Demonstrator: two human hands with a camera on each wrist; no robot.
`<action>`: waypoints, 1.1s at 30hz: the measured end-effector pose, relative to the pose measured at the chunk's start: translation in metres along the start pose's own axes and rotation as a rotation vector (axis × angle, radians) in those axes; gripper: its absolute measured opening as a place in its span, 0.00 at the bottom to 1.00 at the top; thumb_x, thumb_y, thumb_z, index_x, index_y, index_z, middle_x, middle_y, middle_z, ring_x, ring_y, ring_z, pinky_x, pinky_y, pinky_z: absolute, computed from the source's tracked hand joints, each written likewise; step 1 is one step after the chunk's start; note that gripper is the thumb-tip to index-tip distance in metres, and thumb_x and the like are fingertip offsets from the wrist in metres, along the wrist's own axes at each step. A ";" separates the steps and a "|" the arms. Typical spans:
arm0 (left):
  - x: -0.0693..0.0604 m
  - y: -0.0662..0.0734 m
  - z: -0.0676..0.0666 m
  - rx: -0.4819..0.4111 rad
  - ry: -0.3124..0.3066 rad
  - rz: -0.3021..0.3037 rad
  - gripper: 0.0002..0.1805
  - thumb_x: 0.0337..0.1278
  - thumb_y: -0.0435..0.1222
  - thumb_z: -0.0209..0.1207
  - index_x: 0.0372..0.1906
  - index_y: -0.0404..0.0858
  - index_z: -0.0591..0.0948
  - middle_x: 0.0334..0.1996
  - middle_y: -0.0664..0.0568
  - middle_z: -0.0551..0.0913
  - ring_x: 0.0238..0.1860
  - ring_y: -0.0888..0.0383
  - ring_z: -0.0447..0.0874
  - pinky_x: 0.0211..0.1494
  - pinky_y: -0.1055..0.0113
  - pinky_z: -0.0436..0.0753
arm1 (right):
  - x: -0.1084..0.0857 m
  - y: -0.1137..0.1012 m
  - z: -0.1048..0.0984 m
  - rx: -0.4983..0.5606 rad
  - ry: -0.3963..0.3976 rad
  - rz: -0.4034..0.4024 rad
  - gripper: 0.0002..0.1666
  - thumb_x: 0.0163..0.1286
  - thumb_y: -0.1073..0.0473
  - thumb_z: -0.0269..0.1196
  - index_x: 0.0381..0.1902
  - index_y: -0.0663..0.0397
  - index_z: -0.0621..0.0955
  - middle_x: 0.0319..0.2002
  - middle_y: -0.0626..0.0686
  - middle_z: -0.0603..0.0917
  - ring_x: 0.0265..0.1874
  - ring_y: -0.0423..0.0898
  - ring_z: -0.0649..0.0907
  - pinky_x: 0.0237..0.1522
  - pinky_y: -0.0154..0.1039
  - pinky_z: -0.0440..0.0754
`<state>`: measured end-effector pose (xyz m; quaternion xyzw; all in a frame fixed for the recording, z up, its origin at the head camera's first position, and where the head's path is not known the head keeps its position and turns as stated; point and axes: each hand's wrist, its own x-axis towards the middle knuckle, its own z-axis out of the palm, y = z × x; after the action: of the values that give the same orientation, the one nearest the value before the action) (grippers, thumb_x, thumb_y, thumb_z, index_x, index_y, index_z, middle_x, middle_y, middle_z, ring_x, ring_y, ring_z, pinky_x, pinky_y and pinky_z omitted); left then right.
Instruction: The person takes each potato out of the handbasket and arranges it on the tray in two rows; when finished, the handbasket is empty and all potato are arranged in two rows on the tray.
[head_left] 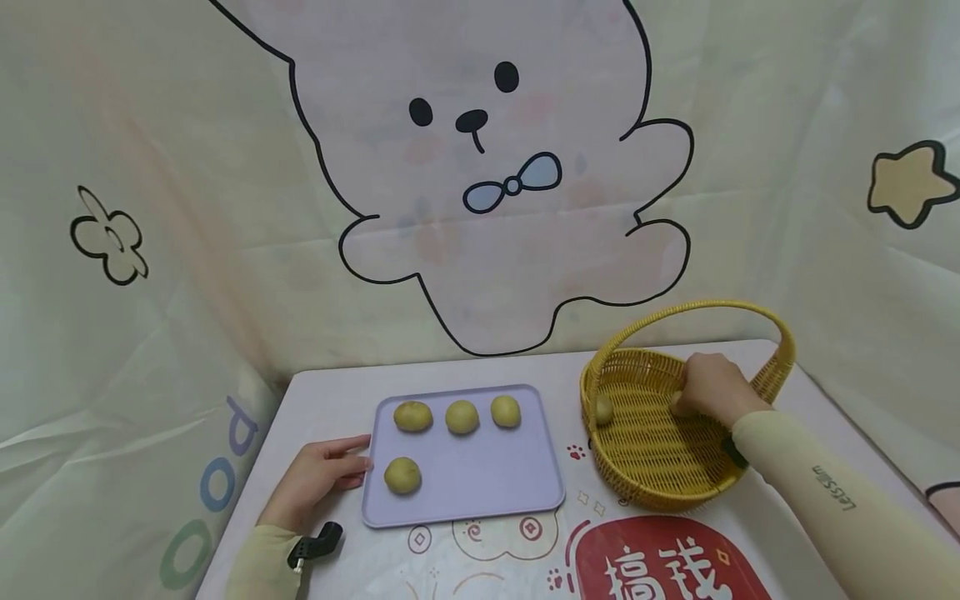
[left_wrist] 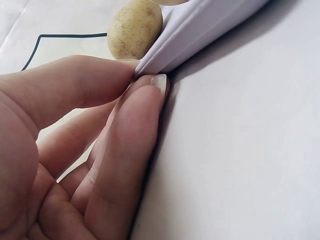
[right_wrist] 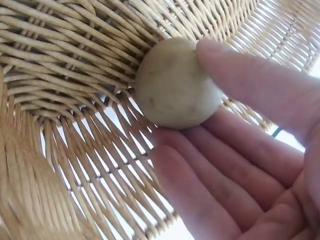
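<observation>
My left hand (head_left: 317, 477) is at the left edge of a pale lilac tray (head_left: 487, 479), where the thumb and fingertips pinch its rim in the left wrist view. Several potatoes lie on the tray, three in a back row and one potato (head_left: 402, 476) near the front left. My right hand (head_left: 716, 388) reaches into a yellow wicker basket (head_left: 652, 496). Between its thumb and fingers it holds a round potato (right_wrist: 175, 87), close to the woven basket wall. Another potato (head_left: 603, 410) rests inside the basket at its left side.
The basket's tall handle (head_left: 701, 305) arches over its opening. Both stand on a white table (head_left: 330, 396) with a printed red patch (head_left: 660, 558) in front. A cloth backdrop (head_left: 247, 192) with a cartoon bear hangs behind the table and at its sides.
</observation>
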<state>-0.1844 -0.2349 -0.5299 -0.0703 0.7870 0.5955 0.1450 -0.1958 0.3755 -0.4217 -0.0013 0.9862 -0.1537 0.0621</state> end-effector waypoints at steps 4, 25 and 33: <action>-0.001 0.000 0.000 0.014 -0.005 0.016 0.32 0.63 0.36 0.75 0.70 0.33 0.82 0.59 0.38 0.89 0.42 0.60 0.93 0.45 0.69 0.93 | 0.001 -0.002 0.002 0.003 0.010 -0.034 0.12 0.51 0.64 0.72 0.16 0.51 0.80 0.18 0.44 0.72 0.22 0.44 0.70 0.25 0.38 0.66; -0.003 -0.004 -0.006 -0.012 0.016 -0.021 0.32 0.61 0.35 0.76 0.71 0.35 0.82 0.57 0.42 0.90 0.42 0.61 0.93 0.46 0.69 0.93 | -0.084 -0.056 -0.002 0.339 0.130 -0.078 0.31 0.63 0.40 0.80 0.57 0.52 0.90 0.48 0.53 0.95 0.49 0.51 0.93 0.44 0.40 0.91; 0.000 0.000 -0.001 0.015 -0.004 0.011 0.31 0.63 0.36 0.75 0.70 0.35 0.83 0.58 0.39 0.90 0.42 0.61 0.93 0.46 0.70 0.92 | -0.102 -0.099 0.029 0.656 0.048 -0.068 0.28 0.60 0.46 0.83 0.57 0.48 0.91 0.53 0.53 0.93 0.48 0.42 0.93 0.46 0.31 0.92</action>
<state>-0.1842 -0.2363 -0.5297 -0.0636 0.7915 0.5906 0.1437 -0.0927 0.2749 -0.4066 -0.0107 0.8846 -0.4653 0.0307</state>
